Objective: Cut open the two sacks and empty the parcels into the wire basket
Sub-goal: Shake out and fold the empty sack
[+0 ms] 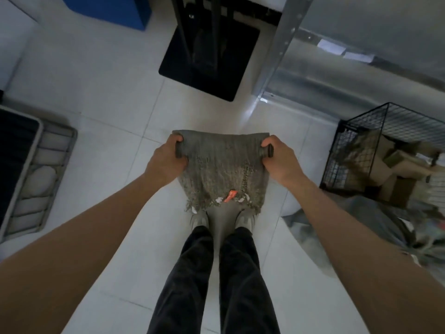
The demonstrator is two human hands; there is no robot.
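A grey woven sack (pixel 221 169) hangs flat in front of me above my shoes, its lower edge frayed with an orange scrap and white bits. My left hand (pixel 166 157) grips its upper left corner and my right hand (pixel 279 157) grips its upper right corner, where a dark handle-like object shows in the fist. The black wire basket (pixel 361 131) stands on the floor to the right, holding brown cardboard parcels (pixel 395 165). A second grey sack (pixel 356 220) lies crumpled on the floor in front of the basket.
A grey plastic crate (pixel 60 150) with white bundles sits at the left. A black stand base (pixel 207 59) is ahead, a metal shelf post (pixel 277 51) at upper right, a blue box (pixel 113 10) at upper left. White tiled floor lies between them.
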